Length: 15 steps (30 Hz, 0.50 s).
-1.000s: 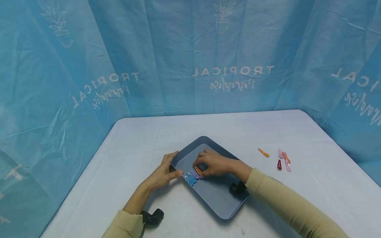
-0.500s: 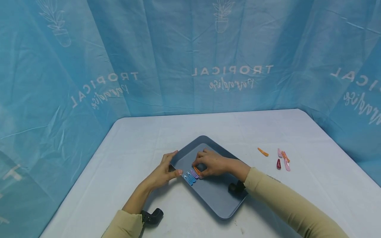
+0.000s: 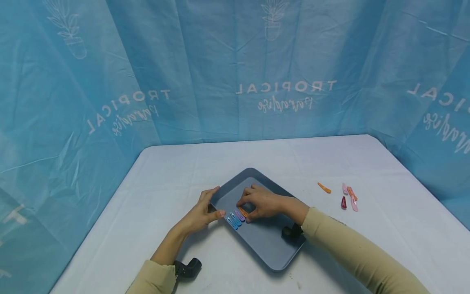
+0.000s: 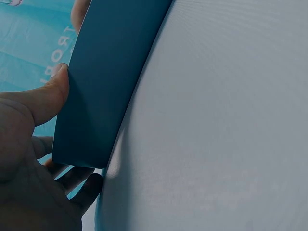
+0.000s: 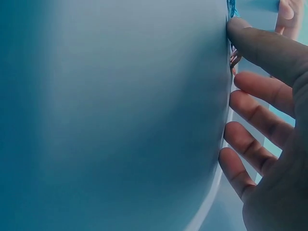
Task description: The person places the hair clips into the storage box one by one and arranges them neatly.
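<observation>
A grey-blue tray stands at an angle on the table. My left hand holds its left corner, thumb at the near rim and fingers along the outer wall; in the left wrist view the hand wraps that corner. Inside the tray, my right hand has thumb and forefinger at the two ends of an orange hair clip. A purple hair clip and blue hair clips lie side by side just left of it. In the right wrist view the right hand mostly hides the clips.
On the white table, right of the tray, lie a yellow-orange hair clip, a dark red hair clip, pink hair clips and another orange one. A blue printed curtain hangs behind the table.
The orange hair clip under my right hand has shifted slightly and lies flatter beside the purple one. Both hands and the tray stay nearly in place.
</observation>
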Each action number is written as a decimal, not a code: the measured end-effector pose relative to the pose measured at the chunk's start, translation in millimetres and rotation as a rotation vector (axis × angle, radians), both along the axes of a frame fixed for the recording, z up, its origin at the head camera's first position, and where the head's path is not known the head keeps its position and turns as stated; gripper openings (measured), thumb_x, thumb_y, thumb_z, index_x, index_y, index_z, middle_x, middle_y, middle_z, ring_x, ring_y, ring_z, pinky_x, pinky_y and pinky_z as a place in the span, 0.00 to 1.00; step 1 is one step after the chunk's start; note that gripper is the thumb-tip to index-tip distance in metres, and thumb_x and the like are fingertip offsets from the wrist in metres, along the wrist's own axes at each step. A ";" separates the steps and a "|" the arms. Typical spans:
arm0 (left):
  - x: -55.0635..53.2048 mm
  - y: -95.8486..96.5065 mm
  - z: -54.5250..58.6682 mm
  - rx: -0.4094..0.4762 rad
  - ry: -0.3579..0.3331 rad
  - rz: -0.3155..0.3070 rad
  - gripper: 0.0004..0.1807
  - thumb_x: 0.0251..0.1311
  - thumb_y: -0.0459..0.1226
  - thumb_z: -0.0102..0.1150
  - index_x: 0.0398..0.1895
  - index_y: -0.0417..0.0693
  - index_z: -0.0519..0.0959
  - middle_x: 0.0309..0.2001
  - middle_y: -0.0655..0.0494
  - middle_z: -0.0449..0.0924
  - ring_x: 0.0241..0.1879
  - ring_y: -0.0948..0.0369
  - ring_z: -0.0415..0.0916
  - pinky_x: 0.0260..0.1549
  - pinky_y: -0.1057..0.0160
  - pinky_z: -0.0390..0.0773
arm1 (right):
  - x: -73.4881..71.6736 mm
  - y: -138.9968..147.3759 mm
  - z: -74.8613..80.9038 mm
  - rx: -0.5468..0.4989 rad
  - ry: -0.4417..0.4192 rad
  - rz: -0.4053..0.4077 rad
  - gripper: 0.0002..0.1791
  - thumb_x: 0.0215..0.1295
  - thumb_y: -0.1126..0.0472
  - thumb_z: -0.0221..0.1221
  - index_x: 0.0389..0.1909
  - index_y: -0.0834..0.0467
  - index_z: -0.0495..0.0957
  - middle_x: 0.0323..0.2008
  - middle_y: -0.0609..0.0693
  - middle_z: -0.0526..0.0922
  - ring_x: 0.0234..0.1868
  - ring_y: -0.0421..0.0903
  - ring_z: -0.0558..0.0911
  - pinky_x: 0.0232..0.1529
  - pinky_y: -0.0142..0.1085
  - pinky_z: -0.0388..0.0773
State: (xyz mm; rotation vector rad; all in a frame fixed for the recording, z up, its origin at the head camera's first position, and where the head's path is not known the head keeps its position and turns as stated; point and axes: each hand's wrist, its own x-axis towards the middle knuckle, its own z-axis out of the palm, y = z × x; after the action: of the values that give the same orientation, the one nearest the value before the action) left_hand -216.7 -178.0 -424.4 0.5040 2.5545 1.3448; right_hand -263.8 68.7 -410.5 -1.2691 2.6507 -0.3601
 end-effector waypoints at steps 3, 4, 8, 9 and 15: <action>0.3 0.0 0.6 -0.002 0.000 0.004 0.47 0.60 0.46 0.60 0.75 0.50 0.43 0.70 0.44 0.45 0.73 0.43 0.41 0.66 0.38 0.52 | 0.5 0.5 0.4 -0.007 -0.012 -0.005 0.28 0.53 0.46 0.67 0.57 0.48 0.77 0.50 0.44 0.74 0.51 0.42 0.67 0.52 0.39 0.69; 0.4 0.0 0.7 -0.002 0.000 0.005 0.47 0.60 0.46 0.60 0.75 0.50 0.43 0.70 0.44 0.45 0.73 0.43 0.41 0.66 0.38 0.52 | 0.2 0.7 0.3 -0.010 -0.015 -0.004 0.28 0.53 0.46 0.67 0.57 0.48 0.77 0.50 0.44 0.74 0.51 0.42 0.67 0.52 0.39 0.68; -0.1 -0.6 -0.1 -0.007 0.002 0.005 0.47 0.59 0.47 0.61 0.75 0.51 0.44 0.70 0.44 0.45 0.73 0.43 0.42 0.66 0.38 0.52 | 0.5 1.7 1.3 -0.023 -0.029 -0.004 0.29 0.53 0.46 0.67 0.57 0.48 0.77 0.51 0.44 0.74 0.52 0.42 0.67 0.53 0.40 0.68; -0.2 -0.7 -0.3 -0.007 0.003 0.004 0.47 0.59 0.47 0.60 0.75 0.51 0.44 0.70 0.44 0.45 0.73 0.43 0.42 0.66 0.38 0.53 | 0.4 1.7 1.5 -0.029 -0.032 -0.001 0.29 0.53 0.46 0.67 0.57 0.49 0.77 0.50 0.44 0.75 0.52 0.42 0.67 0.53 0.40 0.68; -0.2 -1.1 -0.5 0.001 -0.001 0.001 0.47 0.59 0.47 0.61 0.75 0.51 0.44 0.70 0.44 0.45 0.72 0.43 0.45 0.66 0.39 0.54 | 0.6 3.0 4.1 -0.057 -0.043 0.007 0.30 0.53 0.46 0.67 0.57 0.50 0.76 0.51 0.44 0.75 0.53 0.43 0.68 0.55 0.41 0.69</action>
State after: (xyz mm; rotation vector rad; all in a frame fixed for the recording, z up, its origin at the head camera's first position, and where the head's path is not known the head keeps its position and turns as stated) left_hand -216.9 -179.1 -424.9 0.5023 2.5543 1.3461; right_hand -263.2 71.7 -406.4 -1.2720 2.6170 -0.4604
